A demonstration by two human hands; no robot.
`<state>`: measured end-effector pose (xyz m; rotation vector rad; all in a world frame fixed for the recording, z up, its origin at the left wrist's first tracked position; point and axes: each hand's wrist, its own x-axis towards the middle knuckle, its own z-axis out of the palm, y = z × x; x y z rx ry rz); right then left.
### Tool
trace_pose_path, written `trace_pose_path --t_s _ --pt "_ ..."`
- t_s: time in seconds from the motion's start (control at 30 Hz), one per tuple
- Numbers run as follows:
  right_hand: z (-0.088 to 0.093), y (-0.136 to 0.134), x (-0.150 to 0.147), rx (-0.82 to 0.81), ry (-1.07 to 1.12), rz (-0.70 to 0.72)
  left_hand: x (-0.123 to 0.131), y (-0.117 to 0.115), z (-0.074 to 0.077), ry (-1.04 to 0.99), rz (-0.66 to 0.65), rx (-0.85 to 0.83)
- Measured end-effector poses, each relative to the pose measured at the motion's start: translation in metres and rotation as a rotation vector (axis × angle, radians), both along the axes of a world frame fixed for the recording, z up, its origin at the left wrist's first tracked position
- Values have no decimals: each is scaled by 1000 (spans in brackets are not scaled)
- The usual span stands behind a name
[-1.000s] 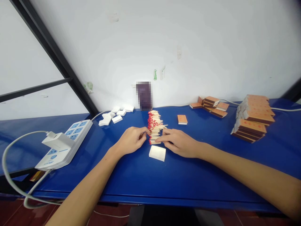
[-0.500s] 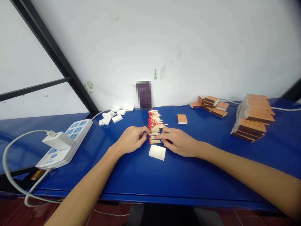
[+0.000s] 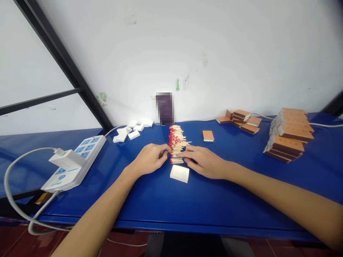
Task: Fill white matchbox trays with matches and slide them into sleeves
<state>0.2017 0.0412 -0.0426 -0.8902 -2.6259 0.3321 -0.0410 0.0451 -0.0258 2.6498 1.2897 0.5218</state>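
A long pile of red-tipped matches lies on the blue table, heads to the left. At its near end, a small row of matches sits slightly apart. My left hand rests at the head side, fingers bent, index fingertip against the pile, thumb a little apart. From the stick side, my right hand reaches in with its index finger stretched over the matches and its other fingers spread. Neither hand grips anything visible. Just below the matches lies a white matchbox tray, apart from both hands.
Several white trays lie at the back left, beyond a power strip with a charger. One orange matchbox lies right of the pile. Further right are a loose heap of matchboxes and a taller stack. A blurred dark object leans on the wall.
Almost nothing differs. The small near row of matches shows a slightly clearer gap from the pile beside my right index finger; both hands stay in about the same place.
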Motion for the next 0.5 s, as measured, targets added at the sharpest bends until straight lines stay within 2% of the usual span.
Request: trace_pose_path --t_s 0.5 --pt "1 0 0 6 -12 2 0 0 1 2 5 4"
